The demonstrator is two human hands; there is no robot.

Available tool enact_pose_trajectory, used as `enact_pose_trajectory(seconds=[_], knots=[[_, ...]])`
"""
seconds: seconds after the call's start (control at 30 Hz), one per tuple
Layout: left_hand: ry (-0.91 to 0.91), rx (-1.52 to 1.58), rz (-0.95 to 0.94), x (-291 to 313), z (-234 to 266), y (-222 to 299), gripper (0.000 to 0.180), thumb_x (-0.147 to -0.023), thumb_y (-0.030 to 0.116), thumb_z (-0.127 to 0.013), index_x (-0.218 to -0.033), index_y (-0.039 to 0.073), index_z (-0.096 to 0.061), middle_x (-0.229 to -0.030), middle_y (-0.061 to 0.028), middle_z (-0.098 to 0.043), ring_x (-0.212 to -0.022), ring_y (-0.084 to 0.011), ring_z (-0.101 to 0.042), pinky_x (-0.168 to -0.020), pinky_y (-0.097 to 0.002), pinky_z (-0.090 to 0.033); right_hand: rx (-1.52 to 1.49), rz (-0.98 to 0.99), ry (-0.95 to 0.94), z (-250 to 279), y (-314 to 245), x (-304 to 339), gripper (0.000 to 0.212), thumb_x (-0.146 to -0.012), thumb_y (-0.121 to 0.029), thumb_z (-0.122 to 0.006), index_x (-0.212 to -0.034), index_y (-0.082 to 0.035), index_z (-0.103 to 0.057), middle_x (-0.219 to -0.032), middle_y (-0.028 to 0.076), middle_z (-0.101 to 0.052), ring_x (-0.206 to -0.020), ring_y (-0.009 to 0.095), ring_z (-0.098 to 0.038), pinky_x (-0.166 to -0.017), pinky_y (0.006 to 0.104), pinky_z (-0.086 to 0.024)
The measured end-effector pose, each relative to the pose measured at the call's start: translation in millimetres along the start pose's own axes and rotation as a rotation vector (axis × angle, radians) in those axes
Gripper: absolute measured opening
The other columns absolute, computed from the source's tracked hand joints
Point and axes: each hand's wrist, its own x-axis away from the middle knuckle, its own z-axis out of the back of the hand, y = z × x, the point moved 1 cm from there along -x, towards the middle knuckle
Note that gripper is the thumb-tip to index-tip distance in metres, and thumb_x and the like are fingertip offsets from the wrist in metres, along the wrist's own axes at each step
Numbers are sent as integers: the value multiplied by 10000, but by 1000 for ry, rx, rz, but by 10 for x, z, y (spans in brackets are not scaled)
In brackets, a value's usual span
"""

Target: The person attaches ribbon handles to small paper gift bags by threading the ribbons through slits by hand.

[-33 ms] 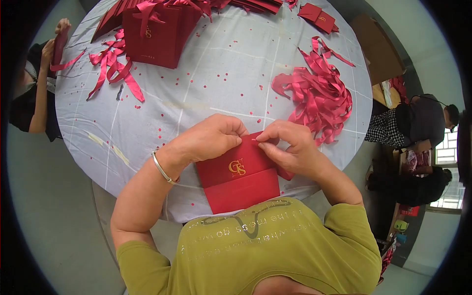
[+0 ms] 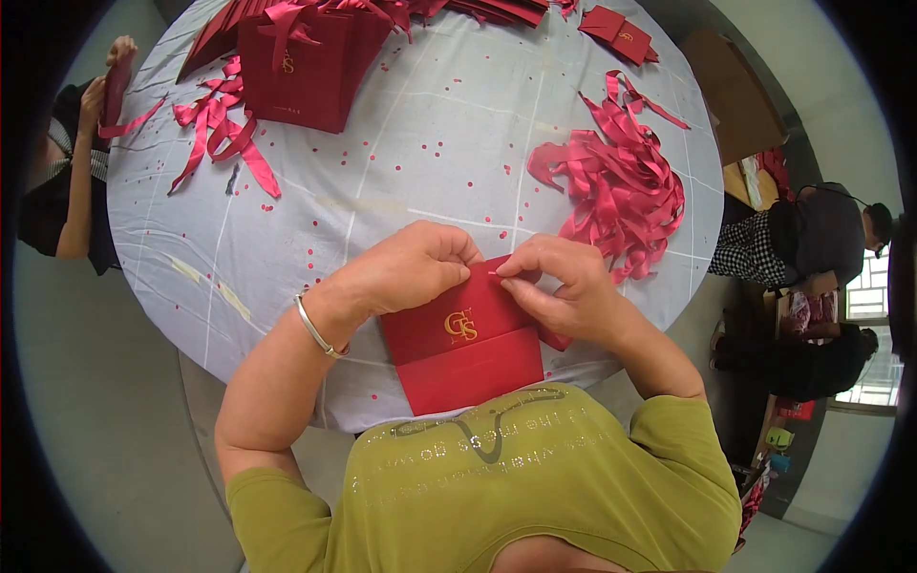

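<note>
A red paper gift bag [image 2: 468, 368] with gold lettering lies in front of me at the near table edge, with a crease across its middle. My left hand [image 2: 420, 267] is closed, thumb and fingers pinching the bag's far edge at its left. Close beside it, my right hand [image 2: 564, 286] is closed in a pinch over the same edge. A small pale pink tip [image 2: 494, 274], which looks like a ribbon end, shows at the right fingertips; the rest of it is hidden. Some red material hangs below the right hand, its kind unclear.
A heap of pink-red ribbons [image 2: 630, 181] lies at the right. Standing red bags [image 2: 306, 81] and more ribbons [image 2: 218, 124] are at the far left, folded bags [image 2: 619, 36] at the far right. Red dots litter the grey tablecloth [image 2: 401, 124]. Other people work around the table and room.
</note>
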Motion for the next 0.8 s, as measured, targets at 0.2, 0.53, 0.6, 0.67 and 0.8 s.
enact_pose_trajectory(seconds=[0.2,0.53,0.6,0.67,0.8], knots=[[-31,-21,8,15,-8,65,170,-921,-14,-492,-1028,-31,-623,-932,-24,-664,-851,-73,-585,-774,-239,-488,73,109,-10,-40,14,-5,128,-748,13,-704,-861,-28,-659,-774,93,-648,-663,223,-648,-558,302,-508],[52,-105,-23,10,-67,-1,153,-917,-24,-511,-1021,-40,-621,-916,-25,-668,-843,-74,-587,-760,-241,-495,463,121,-127,-97,-198,-49,74,-723,-23,-653,-776,-20,-601,-746,110,-615,-635,274,-638,-528,369,-513],[106,-131,-108,-4,-76,-33,162,-867,19,-560,-966,-52,-667,-879,-135,-710,-811,-166,-656,-735,-306,-524,526,83,-152,-163,-260,-48,81,-726,-25,-664,-780,-26,-603,-748,115,-622,-627,291,-632,-532,382,-509],[110,-164,-123,-13,-76,-43,169,-858,23,-561,-967,-49,-669,-883,-150,-710,-816,-185,-665,-740,-316,-526,587,48,-177,-189,-270,-76,87,-729,-27,-675,-783,-32,-606,-751,120,-629,-620,307,-625,-535,395,-506],[154,-221,-146,17,-84,-15,187,-834,33,-561,-964,-42,-672,-876,-178,-707,-825,-225,-677,-743,-340,-528,370,-102,-204,-141,-233,-230,69,-752,-72,-656,-756,-9,-628,-752,177,-641,-672,374,-639,-585,454,-512]])
